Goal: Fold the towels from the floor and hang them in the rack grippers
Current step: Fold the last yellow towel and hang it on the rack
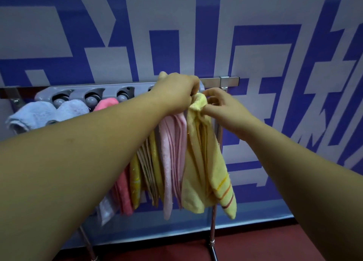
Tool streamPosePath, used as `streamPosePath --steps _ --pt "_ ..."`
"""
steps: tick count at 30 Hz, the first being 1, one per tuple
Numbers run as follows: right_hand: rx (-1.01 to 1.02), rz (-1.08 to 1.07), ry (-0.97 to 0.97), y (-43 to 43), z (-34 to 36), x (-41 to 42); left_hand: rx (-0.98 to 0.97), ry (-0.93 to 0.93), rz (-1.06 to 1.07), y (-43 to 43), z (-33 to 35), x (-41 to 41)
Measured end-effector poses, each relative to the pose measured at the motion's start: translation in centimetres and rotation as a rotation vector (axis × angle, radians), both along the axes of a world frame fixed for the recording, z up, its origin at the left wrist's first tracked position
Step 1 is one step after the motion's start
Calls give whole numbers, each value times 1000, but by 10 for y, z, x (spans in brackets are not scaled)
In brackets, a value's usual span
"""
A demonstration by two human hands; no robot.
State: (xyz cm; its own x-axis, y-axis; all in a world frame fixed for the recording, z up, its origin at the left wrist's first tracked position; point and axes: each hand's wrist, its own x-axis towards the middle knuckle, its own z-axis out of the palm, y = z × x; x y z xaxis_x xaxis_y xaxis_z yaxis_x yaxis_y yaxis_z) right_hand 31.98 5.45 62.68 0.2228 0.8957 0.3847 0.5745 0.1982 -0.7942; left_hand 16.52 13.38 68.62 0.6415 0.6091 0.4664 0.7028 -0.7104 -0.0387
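Note:
A yellow towel with orange stripes hangs folded at the right end of the grey rack. My left hand grips the towel's bunched top against the rack. My right hand pinches the same bunched top from the right side. A light pink towel hangs just left of it. Further left, more yellow, beige and darker pink towels hang partly hidden behind my left forearm. Two pale blue towels hang at the rack's left end.
The rack is fixed on a metal bar with a chrome stand leg below. Behind it is a blue and white patterned wall. The floor is dark red.

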Motion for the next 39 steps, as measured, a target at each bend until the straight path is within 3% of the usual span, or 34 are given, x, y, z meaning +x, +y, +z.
streamPosePath --steps 2,7,14,21,26,30,34,39 --pt "-44 28 -101 -3 -2 -2 71 28 64 -9 0 3" --pt "-9 -71 -357 -5 -9 -10 -20 82 30 -37 -6 -9" --pt "57 -121 -491 -12 -5 -12 -13 145 127 -52 -27 0" --pt "-16 -137 -574 -25 -2 -6 -41 33 192 -47 -33 14" --pt "34 -246 -538 -23 0 -1 -73 84 176 -45 -22 -3" --pt "32 -141 -527 -24 -3 -3 -93 148 205 -51 -23 -1" --pt "12 -125 -560 -28 5 -3 -131 90 206 -57 -28 8" --pt "7 -182 -630 -28 2 -4 -41 69 243 -58 -30 12"
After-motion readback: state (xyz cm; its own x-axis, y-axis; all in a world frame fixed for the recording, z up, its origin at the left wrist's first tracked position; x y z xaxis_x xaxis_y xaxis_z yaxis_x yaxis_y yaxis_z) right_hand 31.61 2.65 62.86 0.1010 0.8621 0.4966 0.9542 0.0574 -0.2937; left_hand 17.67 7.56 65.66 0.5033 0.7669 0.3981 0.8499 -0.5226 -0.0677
